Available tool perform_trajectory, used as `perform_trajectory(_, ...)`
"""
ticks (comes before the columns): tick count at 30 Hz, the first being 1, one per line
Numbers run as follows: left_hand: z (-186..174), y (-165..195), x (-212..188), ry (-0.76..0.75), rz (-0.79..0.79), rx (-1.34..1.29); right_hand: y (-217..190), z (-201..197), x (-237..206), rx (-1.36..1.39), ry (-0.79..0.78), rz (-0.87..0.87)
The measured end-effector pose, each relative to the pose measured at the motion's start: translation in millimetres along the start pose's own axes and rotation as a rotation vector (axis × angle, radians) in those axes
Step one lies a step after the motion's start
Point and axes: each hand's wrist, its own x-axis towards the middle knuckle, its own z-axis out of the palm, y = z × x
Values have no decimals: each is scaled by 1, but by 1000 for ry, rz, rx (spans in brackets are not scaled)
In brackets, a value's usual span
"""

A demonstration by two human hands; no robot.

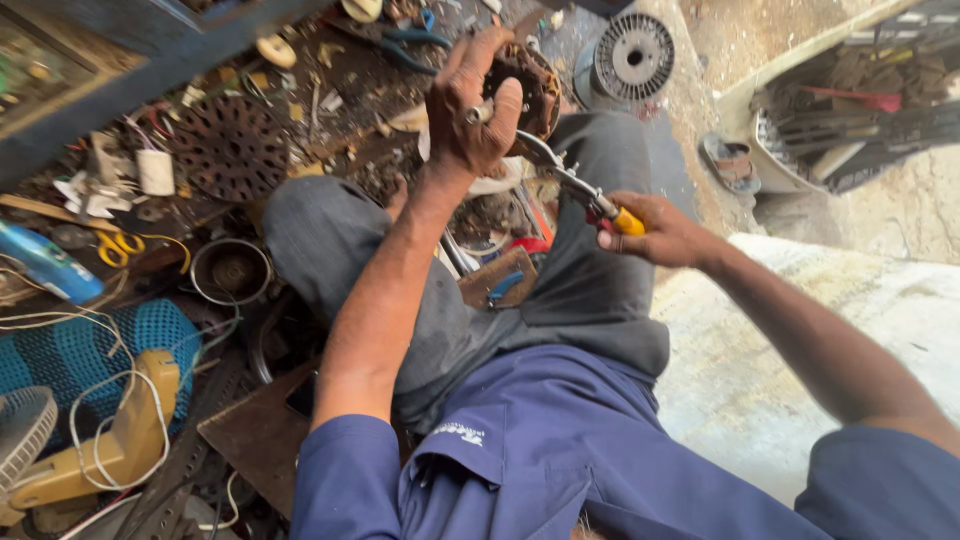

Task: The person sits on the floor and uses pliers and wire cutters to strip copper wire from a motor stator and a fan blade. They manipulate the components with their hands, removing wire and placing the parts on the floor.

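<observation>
— Clutter is covering the whole floor on the left: a brown perforated disc [231,146] is lying far left, scissors [118,245] with yellow handles are sitting below it, and a blue mesh basket [95,345] is taking up the near left corner with white wire [110,400] looping over it. What is the person doing in the middle of all that?

— Sitting on the ground in grey trousers [590,270] and a blue shirt [560,450], knees up. The left hand [470,110] is reaching far out over the left knee, and its fingers are clenching round a rusty motor core [528,90], with the thumb pressing on the near edge. So the core is being held up in the air, far centre, above the knees.

— And the other hand?

— The right hand [655,232] is sitting lower and to the right, with its fingers closing round the yellow and red handles of pliers [575,185]. The metal nose is pointing up and left, and it is meeting the core just under the left thumb. Whether it is actually biting on anything there, I cannot tell; the palm is covering that spot.

— Anything else around?

— A grey spool [632,56] is standing far behind the core, a sandal [732,163] is lying right of it, and a metal ring [231,271] is resting beside the left thigh. Pale concrete [800,340] is stretching off on the right.
</observation>
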Motion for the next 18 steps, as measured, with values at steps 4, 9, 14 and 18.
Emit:
perform_trajectory(4,14,-8,-17,98,123,-10,33,8,15,-242,80,-20)
perform_trajectory(9,19,-55,-20,-114,-496,149,54,40,41,-144,363,-127)
perform_trajectory(14,18,-69,-16,68,-265,273,44,32,50,-284,475,-120)
perform_trajectory(18,15,-53,-19,125,-197,321,17,28,26,-197,341,110)
